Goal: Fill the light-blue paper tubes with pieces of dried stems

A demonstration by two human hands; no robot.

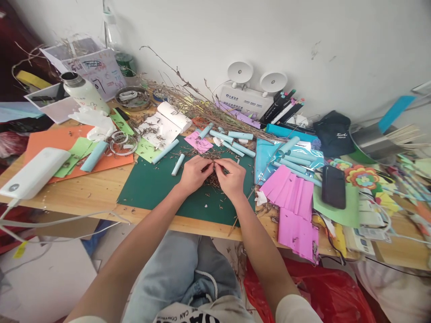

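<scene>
Over the dark green cutting mat (151, 186) my left hand (193, 172) and my right hand (231, 177) meet, fingers pinched together on a thin dry twig (214, 164). A small heap of brown twig bits (213, 179) lies on the mat just under and between the hands. Several light blue paper rolls (232, 141) lie beyond the hands, and a pink paper scrap (198, 142) rests by them. A long bundle of dry branches (198, 101) stretches across the back of the table.
Pink paper sheets (294, 199) and a black phone (333, 186) lie to the right. At left are orange paper (40, 141), a white power bank (32, 172) and a white bottle (84, 92). A red bag (323, 291) sits below the wooden table edge (84, 195).
</scene>
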